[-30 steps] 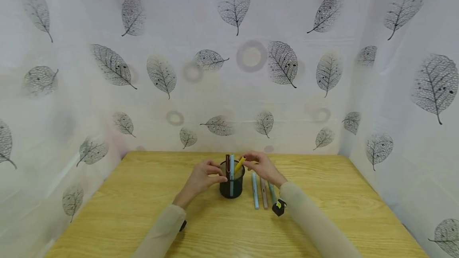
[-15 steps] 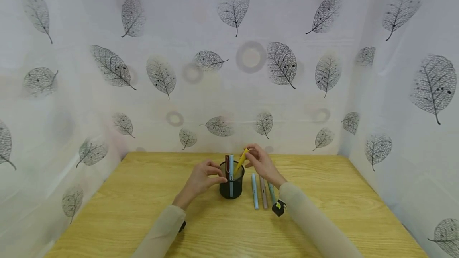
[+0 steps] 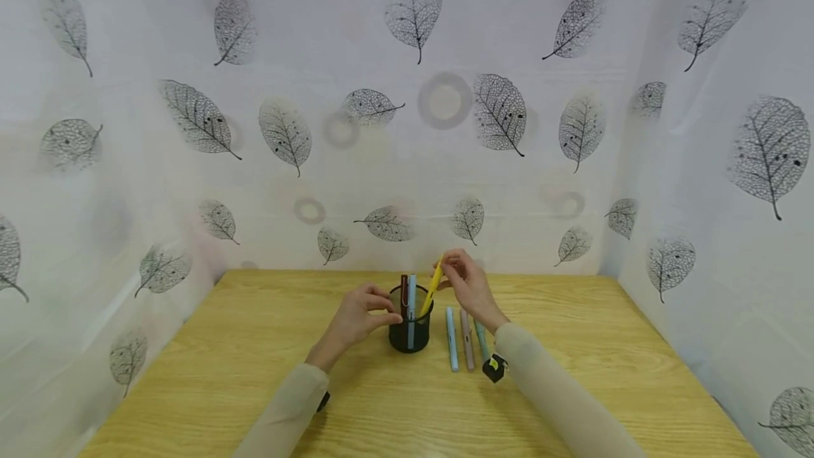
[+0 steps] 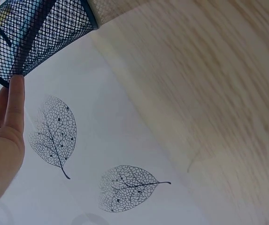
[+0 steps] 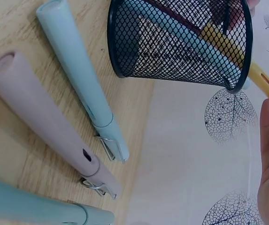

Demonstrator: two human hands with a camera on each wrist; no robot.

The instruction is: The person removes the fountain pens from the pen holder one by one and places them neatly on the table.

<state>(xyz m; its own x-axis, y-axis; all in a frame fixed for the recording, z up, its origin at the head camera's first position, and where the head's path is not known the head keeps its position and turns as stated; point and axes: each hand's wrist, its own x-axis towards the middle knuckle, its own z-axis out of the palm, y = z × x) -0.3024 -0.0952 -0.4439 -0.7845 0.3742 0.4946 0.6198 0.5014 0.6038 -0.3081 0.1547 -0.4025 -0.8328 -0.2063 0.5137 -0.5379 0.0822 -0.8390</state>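
Note:
A black mesh pen cup [image 3: 410,324] stands mid-table with a dark red pen [image 3: 403,287] and a light blue pen [image 3: 411,290] upright in it. My right hand [image 3: 459,276] pinches a yellow pen [image 3: 433,282] by its top, its lower end inside the cup [image 5: 181,40]; the yellow pen [image 5: 240,56] slants through the mesh. My left hand [image 3: 369,308] holds the cup's left side, fingers [image 4: 16,101] on the rim of the cup [image 4: 35,33].
Three pens lie on the wooden table [image 3: 222,366] right of the cup: light blue [image 3: 451,339], dusty pink [image 3: 467,341], teal [image 3: 481,339]. In the right wrist view they lie side by side: light blue [image 5: 78,75], pink [image 5: 45,124], teal [image 5: 26,206]. Leaf-print curtains [image 3: 407,112] enclose the table.
My right hand has risen and tipped the yellow pen from slanted to nearly upright in the cup. My left hand has stayed on the cup.

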